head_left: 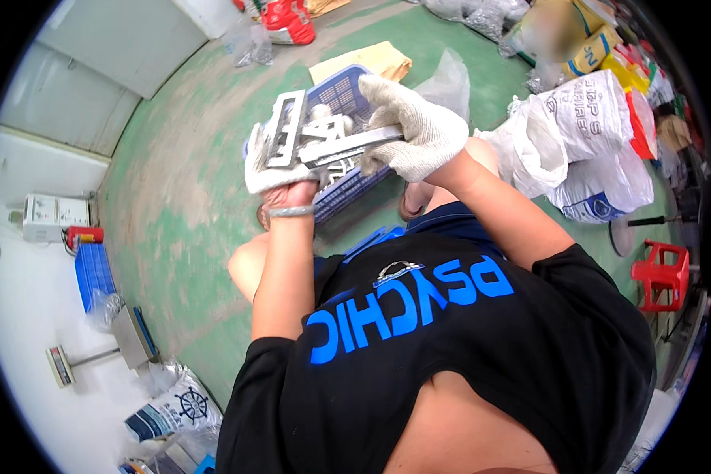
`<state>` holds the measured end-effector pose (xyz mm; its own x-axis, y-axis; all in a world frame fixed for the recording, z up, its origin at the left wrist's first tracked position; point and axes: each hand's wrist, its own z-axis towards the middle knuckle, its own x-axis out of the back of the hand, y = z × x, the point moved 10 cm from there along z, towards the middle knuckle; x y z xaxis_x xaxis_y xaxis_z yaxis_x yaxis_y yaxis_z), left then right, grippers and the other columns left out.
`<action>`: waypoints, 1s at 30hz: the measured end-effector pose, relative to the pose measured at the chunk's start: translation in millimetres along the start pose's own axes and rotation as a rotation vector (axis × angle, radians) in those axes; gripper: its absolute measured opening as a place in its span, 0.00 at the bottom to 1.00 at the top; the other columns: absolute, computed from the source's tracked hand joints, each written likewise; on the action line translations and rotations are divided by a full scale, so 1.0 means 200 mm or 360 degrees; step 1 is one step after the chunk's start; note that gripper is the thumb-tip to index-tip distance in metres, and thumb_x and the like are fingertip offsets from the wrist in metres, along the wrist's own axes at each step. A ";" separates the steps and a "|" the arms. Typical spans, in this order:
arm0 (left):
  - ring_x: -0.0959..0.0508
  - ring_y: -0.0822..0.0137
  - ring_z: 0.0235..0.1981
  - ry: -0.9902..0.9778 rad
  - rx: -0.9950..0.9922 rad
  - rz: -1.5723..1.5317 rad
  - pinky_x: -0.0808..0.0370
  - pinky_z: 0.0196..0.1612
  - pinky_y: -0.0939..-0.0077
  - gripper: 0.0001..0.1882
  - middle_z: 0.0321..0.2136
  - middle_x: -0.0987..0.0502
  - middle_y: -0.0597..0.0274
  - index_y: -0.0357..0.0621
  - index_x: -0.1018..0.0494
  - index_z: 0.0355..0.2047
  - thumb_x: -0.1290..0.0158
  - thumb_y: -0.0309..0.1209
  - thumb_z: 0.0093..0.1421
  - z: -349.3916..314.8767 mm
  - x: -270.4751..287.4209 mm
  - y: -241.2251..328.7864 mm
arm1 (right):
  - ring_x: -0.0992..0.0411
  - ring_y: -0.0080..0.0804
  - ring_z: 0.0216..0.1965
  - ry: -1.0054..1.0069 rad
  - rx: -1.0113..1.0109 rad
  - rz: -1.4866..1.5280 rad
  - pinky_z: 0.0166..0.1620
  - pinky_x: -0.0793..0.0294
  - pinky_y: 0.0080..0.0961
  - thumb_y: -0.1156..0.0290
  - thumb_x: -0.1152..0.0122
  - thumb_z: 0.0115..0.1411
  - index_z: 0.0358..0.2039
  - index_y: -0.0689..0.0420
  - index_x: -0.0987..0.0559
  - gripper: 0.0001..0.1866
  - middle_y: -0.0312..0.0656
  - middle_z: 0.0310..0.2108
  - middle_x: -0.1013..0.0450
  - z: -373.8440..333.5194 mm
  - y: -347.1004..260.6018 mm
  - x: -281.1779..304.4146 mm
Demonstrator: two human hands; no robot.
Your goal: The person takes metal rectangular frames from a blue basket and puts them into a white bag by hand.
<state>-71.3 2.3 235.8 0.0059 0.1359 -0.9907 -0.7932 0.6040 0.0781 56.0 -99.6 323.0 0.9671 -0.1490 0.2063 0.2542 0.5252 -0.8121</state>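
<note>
White knit gloves cover both hands. My left hand [270, 175] grips a pale, frame-shaped rectangular part [298, 118] with a long slot, tilted upright. Closed around one end of a flat, silvery metal strip [354, 145] is my right hand [419, 130]. The strip's other end reaches across to my left hand; whether it touches the frame-shaped part I cannot tell. Below both hands a blue plastic basket [340, 93] holds several loose white and silvery metal pieces [329, 125]. My hands and the held parts hide some of the basket's contents.
Beyond the basket lie a yellowish sheet [363, 62] and a clear plastic bag [449, 85]. White woven sacks [584, 114] are piled at the right, near a red stool [660, 274]. A blue crate [95, 276] stands by the left wall. The floor [182, 197] is worn green.
</note>
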 end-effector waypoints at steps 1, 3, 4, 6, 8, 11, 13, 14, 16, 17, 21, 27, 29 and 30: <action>0.36 0.46 0.56 -0.0052 0.0034 0.0009 0.45 0.60 0.45 0.30 0.55 0.35 0.41 0.30 0.38 0.55 0.55 0.42 0.60 -0.01 -0.02 -0.01 | 0.27 0.30 0.30 0.0101 -0.0308 0.0572 0.34 0.26 0.22 0.81 0.38 0.41 0.51 0.59 0.28 0.32 0.42 0.32 0.28 -0.02 0.09 0.01; 0.37 0.44 0.56 -0.0271 0.0107 -0.0207 0.46 0.61 0.45 0.29 0.55 0.35 0.41 0.30 0.38 0.55 0.56 0.42 0.60 -0.02 -0.07 -0.02 | 0.29 0.22 0.30 0.0090 -0.0308 0.0447 0.33 0.27 0.18 0.83 0.39 0.43 0.58 0.59 0.36 0.37 0.40 0.33 0.30 -0.01 0.08 0.05; 0.38 0.41 0.56 -0.0051 0.0040 -0.0077 0.46 0.60 0.43 0.29 0.54 0.35 0.40 0.31 0.36 0.53 0.57 0.43 0.60 -0.02 -0.02 -0.01 | 0.28 0.22 0.29 0.0131 -0.0221 0.0225 0.33 0.27 0.18 0.83 0.40 0.44 0.59 0.59 0.37 0.38 0.40 0.33 0.30 -0.01 0.07 0.08; 0.38 0.39 0.56 0.0108 0.0054 0.0070 0.43 0.59 0.44 0.28 0.53 0.34 0.40 0.31 0.34 0.51 0.57 0.43 0.60 -0.05 0.00 -0.04 | 0.27 0.23 0.30 0.0183 -0.0190 0.0168 0.34 0.27 0.18 0.83 0.40 0.45 0.58 0.58 0.37 0.37 0.41 0.32 0.29 -0.02 0.08 0.12; 0.37 0.40 0.56 0.0175 0.0008 0.0095 0.43 0.59 0.44 0.27 0.53 0.33 0.41 0.30 0.34 0.51 0.57 0.42 0.61 -0.04 0.03 -0.03 | 0.27 0.24 0.31 0.0200 -0.0275 0.0247 0.34 0.27 0.18 0.82 0.40 0.46 0.56 0.60 0.35 0.33 0.42 0.32 0.28 -0.03 0.12 0.14; 0.34 0.41 0.54 0.0210 -0.0059 -0.0002 0.43 0.59 0.43 0.27 0.52 0.32 0.41 0.29 0.34 0.52 0.56 0.41 0.60 -0.04 0.07 0.00 | 0.26 0.25 0.31 0.0318 -0.0569 0.0384 0.33 0.26 0.19 0.80 0.41 0.49 0.50 0.63 0.30 0.25 0.43 0.32 0.26 -0.04 0.19 0.19; 0.32 0.51 0.53 0.0119 -0.0029 0.0175 0.41 0.58 0.49 0.25 0.51 0.30 0.44 0.30 0.32 0.50 0.56 0.41 0.61 -0.06 0.02 -0.02 | 0.26 0.26 0.31 0.0450 -0.0769 0.0410 0.32 0.25 0.20 0.79 0.42 0.51 0.46 0.64 0.28 0.20 0.43 0.33 0.25 -0.06 0.26 0.25; 0.33 0.48 0.54 -0.0005 0.0115 0.0124 0.42 0.59 0.48 0.26 0.52 0.31 0.43 0.30 0.33 0.51 0.56 0.42 0.61 -0.06 -0.05 -0.08 | 0.26 0.27 0.30 0.0497 -0.0887 0.0695 0.30 0.25 0.21 0.76 0.43 0.54 0.44 0.65 0.27 0.16 0.43 0.33 0.25 -0.08 0.31 0.26; 0.34 0.47 0.55 0.0061 0.0102 0.0166 0.42 0.59 0.46 0.27 0.53 0.32 0.43 0.30 0.34 0.51 0.56 0.43 0.61 -0.07 -0.03 -0.08 | 0.26 0.28 0.31 0.0496 -0.0968 0.1091 0.28 0.23 0.24 0.69 0.43 0.58 0.38 0.65 0.24 0.12 0.43 0.34 0.25 -0.11 0.39 0.28; 0.36 0.45 0.56 0.0125 0.0076 0.0206 0.43 0.59 0.45 0.28 0.54 0.33 0.42 0.30 0.35 0.52 0.56 0.43 0.61 -0.07 -0.01 -0.08 | 0.26 0.28 0.31 0.0515 -0.0966 0.1093 0.28 0.23 0.24 0.69 0.43 0.58 0.38 0.65 0.24 0.12 0.43 0.34 0.25 -0.13 0.40 0.31; 0.46 0.35 0.60 0.0135 0.0130 0.0215 0.49 0.60 0.38 0.32 0.59 0.42 0.39 0.31 0.42 0.58 0.58 0.45 0.62 -0.06 0.00 -0.10 | 0.26 0.30 0.33 0.0606 -0.1063 0.1393 0.29 0.21 0.28 0.68 0.44 0.59 0.40 0.65 0.24 0.14 0.43 0.35 0.26 -0.21 0.43 0.37; 0.46 0.33 0.59 0.0275 0.0123 0.0166 0.52 0.60 0.34 0.32 0.58 0.41 0.40 0.32 0.41 0.58 0.58 0.45 0.61 -0.04 0.00 -0.12 | 0.25 0.37 0.35 0.0694 -0.0998 0.1434 0.31 0.19 0.35 0.70 0.50 0.61 0.45 0.66 0.28 0.15 0.50 0.39 0.28 -0.28 0.51 0.56; 0.47 0.35 0.61 0.0293 0.0126 0.0345 0.53 0.60 0.34 0.34 0.58 0.41 0.40 0.32 0.45 0.59 0.54 0.43 0.60 -0.04 -0.02 -0.17 | 0.25 0.38 0.35 0.0702 -0.0953 0.1427 0.31 0.19 0.35 0.70 0.50 0.61 0.44 0.66 0.28 0.14 0.50 0.39 0.28 -0.33 0.51 0.64; 0.47 0.35 0.61 0.0318 0.0115 0.0432 0.54 0.61 0.34 0.34 0.58 0.41 0.39 0.31 0.45 0.59 0.54 0.43 0.60 -0.03 -0.01 -0.17 | 0.26 0.37 0.36 0.0765 -0.0907 0.1398 0.32 0.19 0.36 0.69 0.49 0.61 0.44 0.67 0.28 0.15 0.48 0.38 0.28 -0.35 0.49 0.68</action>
<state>-47.8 -23.0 234.4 -0.3242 0.1471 -0.9345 -0.7042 0.6221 0.3422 212.6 -126.4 232.9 0.6719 -0.2877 -0.6825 -0.6657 0.1695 -0.7268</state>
